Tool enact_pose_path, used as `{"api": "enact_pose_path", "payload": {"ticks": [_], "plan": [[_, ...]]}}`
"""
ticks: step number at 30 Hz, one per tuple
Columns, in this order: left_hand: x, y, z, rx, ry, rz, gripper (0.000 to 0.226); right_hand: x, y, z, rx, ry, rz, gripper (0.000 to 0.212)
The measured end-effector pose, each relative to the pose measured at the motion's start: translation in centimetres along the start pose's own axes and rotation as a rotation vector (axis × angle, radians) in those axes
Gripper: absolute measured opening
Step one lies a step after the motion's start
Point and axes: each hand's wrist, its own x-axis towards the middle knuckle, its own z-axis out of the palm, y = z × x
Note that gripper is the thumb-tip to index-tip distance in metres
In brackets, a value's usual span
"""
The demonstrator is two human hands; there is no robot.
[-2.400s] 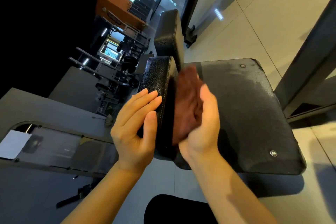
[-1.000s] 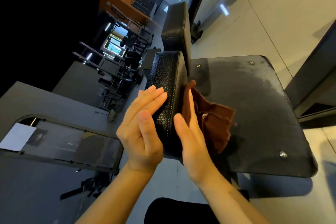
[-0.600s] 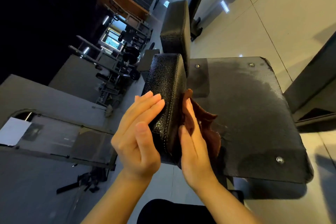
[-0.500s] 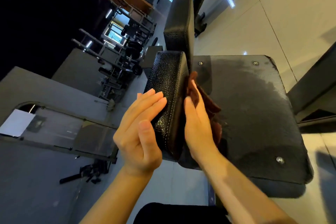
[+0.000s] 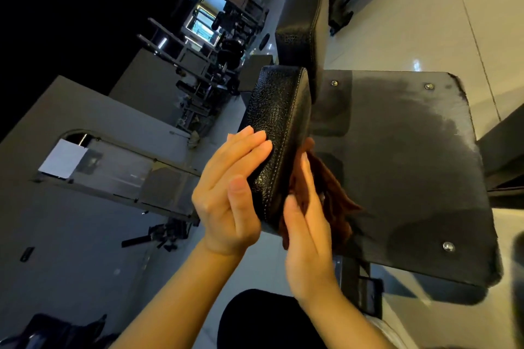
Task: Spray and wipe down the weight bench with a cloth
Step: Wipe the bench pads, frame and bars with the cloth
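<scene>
Comparing with half a second back, the brown cloth (image 5: 331, 195) has been slid lower along the seat pad (image 5: 279, 133) edge under the flat right hand (image 5: 307, 238), pad braced by the flat left hand (image 5: 229, 193), so wiping looks ongoing.

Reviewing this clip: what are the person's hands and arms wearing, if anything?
Nothing shows on either: the left hand and right hand are bare, with no gloves, rings or watch visible, and both forearms are uncovered to the frame edge, with no sleeves in view.
</scene>
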Motion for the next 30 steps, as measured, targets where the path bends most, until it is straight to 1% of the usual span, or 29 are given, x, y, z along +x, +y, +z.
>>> {"api": "enact_pose_path", "payload": {"ticks": [3, 6, 8, 10, 13, 16, 18, 19, 22, 24, 26, 27, 29, 30], "plan": [[0.0, 0.2, 0.0, 0.007, 0.000, -0.011, 0.056, 5.3, -0.3, -0.6, -0.009, 0.048, 0.020, 0.059], [0.2, 0.2, 0.0, 0.010, -0.008, -0.006, 0.055, 11.8, -0.1, -2.0, -0.090, 0.083, 0.091, 0.065], [0.2, 0.2, -0.1, 0.010, -0.020, -0.004, 0.055, 13.2, 0.8, -2.4, -0.086, 0.113, 0.129, 0.066], [0.2, 0.1, -0.2, 0.008, -0.022, 0.004, 0.054, 11.4, 1.9, -2.3, -0.064, 0.128, 0.176, 0.065], [0.2, 0.1, -0.1, 0.004, -0.017, 0.004, 0.054, 5.8, 2.4, -1.8, 0.086, 0.078, 0.236, 0.056], [0.3, 0.2, -0.2, 0.006, -0.015, 0.027, 0.052, 1.3, 1.2, -1.2, 0.163, 0.034, 0.247, 0.059], [0.4, 0.1, -0.3, 0.013, -0.031, 0.037, 0.050, 0.1, 0.1, -1.2, 0.204, 0.011, 0.246, 0.058], [0.4, 0.1, -0.3, 0.020, -0.041, 0.040, 0.049, 0.1, -0.6, -1.4, 0.237, 0.009, 0.246, 0.053], [0.5, 0.1, -0.7, 0.054, -0.101, 0.048, 0.044, 1.0, -3.4, -2.4, 0.268, 0.030, 0.274, 0.030], [0.9, 0.0, -1.3, 0.093, -0.181, 0.066, 0.046, 1.8, -5.0, -3.5, 0.234, 0.067, 0.311, 0.027], [1.5, 0.2, -2.0, 0.185, -0.281, 0.139, 0.047, 2.4, -6.7, -4.4, 0.186, 0.090, 0.338, 0.029], [1.8, 0.6, -2.3, 0.256, -0.320, 0.205, 0.046, 2.5, -7.5, -4.8, 0.190, 0.062, 0.334, 0.030], [2.4, 2.1, -2.1, 0.371, -0.369, 0.334, 0.047, 2.2, -9.0, -5.3, 0.210, -0.066, 0.317, 0.031], [2.6, 3.1, -1.8, 0.391, -0.400, 0.356, 0.048, 1.9, -9.6, -5.4, 0.204, -0.138, 0.311, 0.035]]}}
